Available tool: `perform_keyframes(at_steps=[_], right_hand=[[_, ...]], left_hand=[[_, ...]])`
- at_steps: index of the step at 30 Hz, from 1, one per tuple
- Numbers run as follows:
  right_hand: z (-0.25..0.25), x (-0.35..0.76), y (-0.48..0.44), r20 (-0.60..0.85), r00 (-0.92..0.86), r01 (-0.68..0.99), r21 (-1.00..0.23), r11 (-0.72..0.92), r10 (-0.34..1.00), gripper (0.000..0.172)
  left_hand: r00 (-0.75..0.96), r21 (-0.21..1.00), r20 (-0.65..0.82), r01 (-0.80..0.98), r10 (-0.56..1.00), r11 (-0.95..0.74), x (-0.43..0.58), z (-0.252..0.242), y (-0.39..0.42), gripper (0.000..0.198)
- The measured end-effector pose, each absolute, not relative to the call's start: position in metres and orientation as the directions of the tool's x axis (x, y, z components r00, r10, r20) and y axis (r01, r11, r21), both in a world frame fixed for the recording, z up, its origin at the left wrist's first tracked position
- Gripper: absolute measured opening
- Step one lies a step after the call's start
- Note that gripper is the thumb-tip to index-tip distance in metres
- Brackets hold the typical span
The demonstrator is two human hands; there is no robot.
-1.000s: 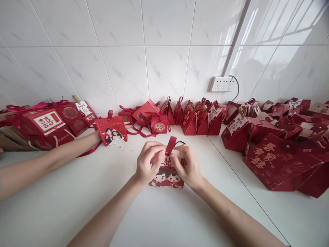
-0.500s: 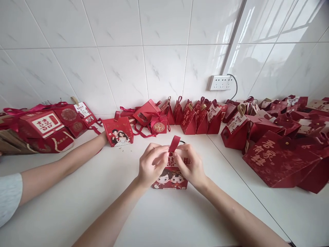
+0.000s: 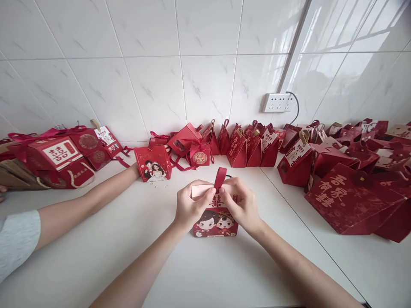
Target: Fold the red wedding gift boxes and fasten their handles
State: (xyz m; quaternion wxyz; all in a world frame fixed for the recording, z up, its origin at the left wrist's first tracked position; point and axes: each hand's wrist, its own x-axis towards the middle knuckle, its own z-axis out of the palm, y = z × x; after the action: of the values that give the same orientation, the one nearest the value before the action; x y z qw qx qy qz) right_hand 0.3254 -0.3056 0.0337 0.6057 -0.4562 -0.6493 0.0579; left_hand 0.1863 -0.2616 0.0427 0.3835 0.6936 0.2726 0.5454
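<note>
A small red gift box (image 3: pixel 215 223) printed with two cartoon faces stands upright on the white table in front of me. My left hand (image 3: pixel 189 205) grips the left side of its pale top, thumb pressed near the middle. On the right side, my right hand (image 3: pixel 242 203) pinches the same top edge, thumb beside the ribbon. A red ribbon loop (image 3: pixel 220 177) sticks up between my two thumbs. The fingers behind the top are partly hidden.
At the left, another person's arm (image 3: pixel 93 199) reaches behind a red box with a printed couple (image 3: pixel 154 164). Hexagonal red boxes (image 3: pixel 59 154) lie farther left. Pointed red boxes (image 3: pixel 236 147) line the wall, below a white power strip (image 3: pixel 278 103). Many larger red boxes (image 3: pixel 353 199) crowd the right.
My left fingers have shifted down and outward, and more of the box's pale top edge now shows. The whole view has moved slightly, and the other person's sleeve reaches farther in.
</note>
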Motion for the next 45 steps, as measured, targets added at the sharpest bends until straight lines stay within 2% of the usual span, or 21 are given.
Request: perform_keyframes(at_steps=[6,21,30,32,36,37,39,40,42,43,45], right_hand=[[0.037,0.326,-0.308,0.671,0.146,0.439,-0.702,0.560,0.727,0.015],[0.040,0.325,-0.307,0.608,0.181,0.403,-0.763,0.505,0.773,0.013],[0.035,0.326,-0.306,0.654,0.139,0.456,-0.709,0.539,0.743,0.005],[0.031,0.329,-0.305,0.658,0.099,0.419,-0.708,0.568,0.747,0.014],[0.023,0.344,-0.299,0.630,-0.001,0.372,-0.721,0.585,0.777,0.053],[0.022,0.348,-0.296,0.604,-0.032,0.407,-0.719,0.563,0.796,0.055],[0.021,0.357,-0.291,0.519,-0.072,0.503,-0.718,0.480,0.852,0.039],[0.021,0.361,-0.288,0.471,-0.055,0.537,-0.729,0.424,0.880,0.030],[0.020,0.365,-0.282,0.386,0.080,0.526,-0.799,0.290,0.919,0.036],[0.020,0.366,-0.278,0.336,0.192,0.463,-0.859,0.217,0.922,0.042],[0.020,0.365,-0.273,0.193,0.404,0.213,-0.971,0.113,0.894,0.044]], left_hand=[[0.246,0.834,0.532,0.008,0.810,-0.551,0.186,0.045,-0.262,0.023],[0.216,0.855,0.507,-0.001,0.835,-0.519,0.186,0.044,-0.260,0.020],[0.236,0.860,0.498,-0.013,0.834,-0.510,0.186,0.045,-0.261,0.021],[0.238,0.855,0.508,-0.021,0.827,-0.519,0.185,0.045,-0.261,0.021],[0.229,0.856,0.505,-0.010,0.832,-0.516,0.184,0.041,-0.258,0.021],[0.213,0.862,0.495,-0.001,0.842,-0.507,0.183,0.039,-0.256,0.022],[0.170,0.887,0.456,0.002,0.874,-0.463,0.182,0.034,-0.250,0.026],[0.152,0.899,0.434,-0.012,0.888,-0.437,0.181,0.031,-0.246,0.028],[0.123,0.916,0.402,-0.059,0.907,-0.397,0.180,0.027,-0.238,0.034],[0.111,0.921,0.387,-0.081,0.915,-0.380,0.180,0.025,-0.234,0.039],[0.090,0.933,0.353,-0.108,0.931,-0.343,0.182,0.023,-0.232,0.052]])
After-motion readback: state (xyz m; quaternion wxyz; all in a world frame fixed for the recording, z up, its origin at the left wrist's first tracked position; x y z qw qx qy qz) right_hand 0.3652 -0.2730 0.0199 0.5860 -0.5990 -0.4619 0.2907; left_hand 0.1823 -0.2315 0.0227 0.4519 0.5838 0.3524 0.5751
